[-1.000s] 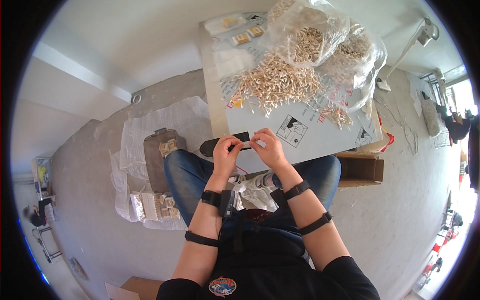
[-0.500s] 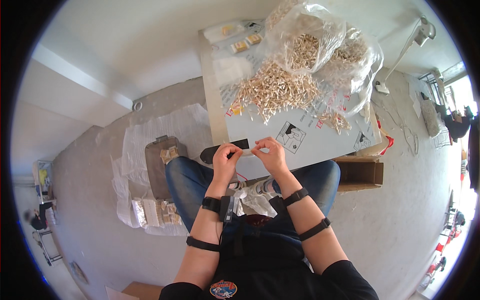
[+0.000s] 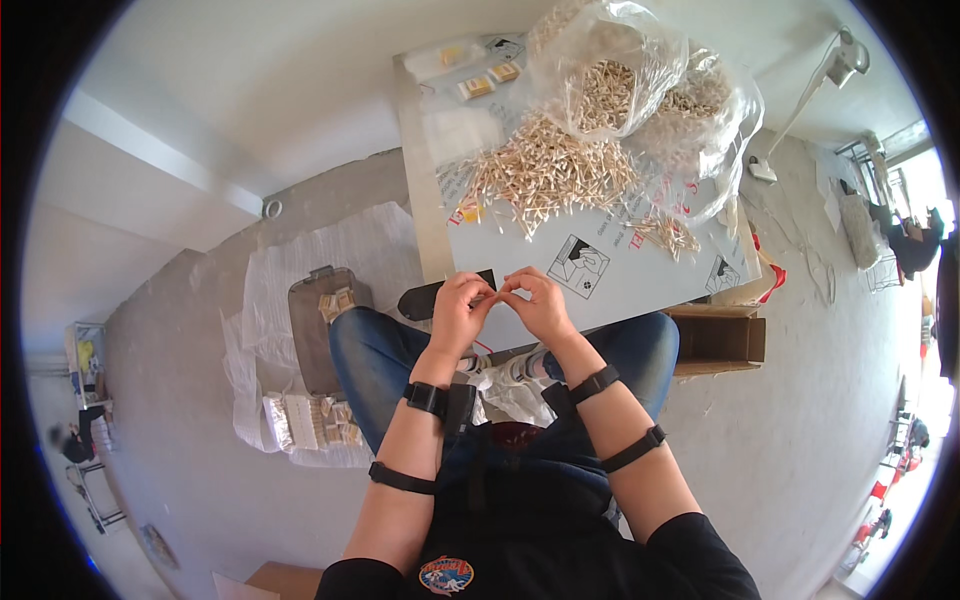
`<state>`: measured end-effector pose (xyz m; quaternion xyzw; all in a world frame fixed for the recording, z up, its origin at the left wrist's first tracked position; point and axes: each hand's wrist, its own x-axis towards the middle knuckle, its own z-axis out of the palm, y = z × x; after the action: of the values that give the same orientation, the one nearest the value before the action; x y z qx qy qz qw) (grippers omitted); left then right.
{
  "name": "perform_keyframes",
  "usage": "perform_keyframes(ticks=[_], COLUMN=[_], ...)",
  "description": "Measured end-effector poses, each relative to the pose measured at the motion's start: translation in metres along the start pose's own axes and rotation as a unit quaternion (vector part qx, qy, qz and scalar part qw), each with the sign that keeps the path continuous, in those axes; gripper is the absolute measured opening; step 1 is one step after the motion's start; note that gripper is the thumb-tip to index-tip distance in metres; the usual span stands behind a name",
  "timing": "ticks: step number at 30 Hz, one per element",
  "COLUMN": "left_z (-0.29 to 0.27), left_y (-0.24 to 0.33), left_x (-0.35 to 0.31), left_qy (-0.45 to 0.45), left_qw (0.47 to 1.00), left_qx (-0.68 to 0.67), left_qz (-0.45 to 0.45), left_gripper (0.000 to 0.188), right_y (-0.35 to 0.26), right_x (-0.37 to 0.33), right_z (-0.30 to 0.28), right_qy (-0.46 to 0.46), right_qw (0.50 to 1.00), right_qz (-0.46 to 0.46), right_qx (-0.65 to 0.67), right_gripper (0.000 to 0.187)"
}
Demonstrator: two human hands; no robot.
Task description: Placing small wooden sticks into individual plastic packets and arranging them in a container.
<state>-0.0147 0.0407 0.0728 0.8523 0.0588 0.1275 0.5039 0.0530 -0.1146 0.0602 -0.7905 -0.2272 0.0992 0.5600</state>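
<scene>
Above the near edge of the table, my left hand (image 3: 461, 312) and my right hand (image 3: 538, 308) meet with their fingertips pinched together. Whatever lies between the fingers is hidden or too small to name. A flat black piece (image 3: 422, 301) lies on the table beside my left hand. Farther back is a large loose heap of cotton swabs (image 3: 550, 180), with a smaller cluster of swabs (image 3: 665, 238) to its right. Clear plastic bags (image 3: 640, 100) full of swabs stand behind the heap.
Small filled packs (image 3: 477, 87) and clear plastic sleeves (image 3: 462, 132) lie at the table's far left. A grey bin (image 3: 312, 345) with packs inside stands on the floor left of my knee. An open cardboard box (image 3: 715, 340) sits at the right.
My hands have come closer together until the fingertips meet. The pale strip that showed between them is now hidden.
</scene>
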Motion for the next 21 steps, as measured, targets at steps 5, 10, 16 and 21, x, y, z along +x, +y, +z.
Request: perform_keyframes(ticks=[5, 10, 16, 21], left_z=[-0.008, -0.017, -0.013, -0.011], left_y=[-0.002, -0.013, -0.013, -0.023], left_x=[-0.001, -0.005, -0.006, -0.011], left_qy=[0.031, 0.03, 0.038, 0.034], left_qw=[0.999, 0.999, 0.997, 0.989], left_qx=[-0.005, 0.004, -0.026, -0.082], left_qz=[-0.02, -0.034, -0.061, -0.118], left_gripper=[0.01, 0.01, 0.01, 0.009], right_y=[0.002, 0.005, 0.009, 0.008], right_x=[0.001, 0.003, 0.002, -0.001], right_z=[-0.001, -0.007, -0.007, -0.001], right_qy=[0.014, 0.012, 0.011, 0.001], right_qw=[1.0, 1.0, 0.998, 0.994], right_qz=[-0.004, 0.012, 0.043, 0.082], right_qx=[0.011, 0.009, 0.051, 0.078], right_gripper=[0.01, 0.011, 0.01, 0.011])
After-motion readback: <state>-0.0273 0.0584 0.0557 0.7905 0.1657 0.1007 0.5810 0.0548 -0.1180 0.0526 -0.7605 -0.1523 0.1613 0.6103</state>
